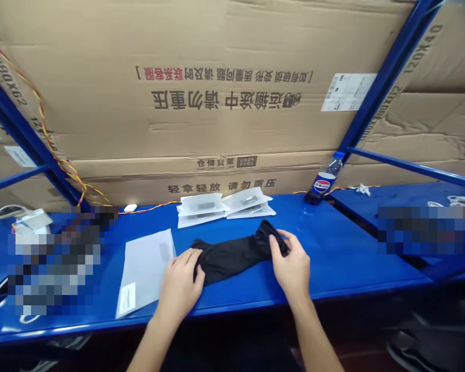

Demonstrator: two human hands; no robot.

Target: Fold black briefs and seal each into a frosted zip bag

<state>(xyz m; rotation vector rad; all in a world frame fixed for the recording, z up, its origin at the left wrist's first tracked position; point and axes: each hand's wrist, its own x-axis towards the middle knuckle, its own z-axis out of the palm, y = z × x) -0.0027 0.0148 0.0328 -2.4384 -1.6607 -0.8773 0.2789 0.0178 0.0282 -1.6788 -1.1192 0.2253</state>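
A long piece of black cloth point(229, 258), shaped like a sleeve, stretches across the blue shelf in front of me. My left hand point(183, 279) grips its left end, fingers curled over the fabric. At the other end, my right hand point(290, 258) pinches the bunched, slightly raised opening between thumb and fingers. Just left of my left hand lies a flat frosted plastic bag point(145, 268) with a white label point(127, 297) at its lower corner. Behind the cloth, several smaller frosted bags point(203, 204) with dark print rest in two stacks.
A cola bottle point(323, 181) with a blue cap stands at the back right beside a blue post point(380, 82). Large cardboard point(225, 129) forms the back wall. Twisted red-yellow wires point(42, 113) run down the left post. Blurred patches hide items at both sides.
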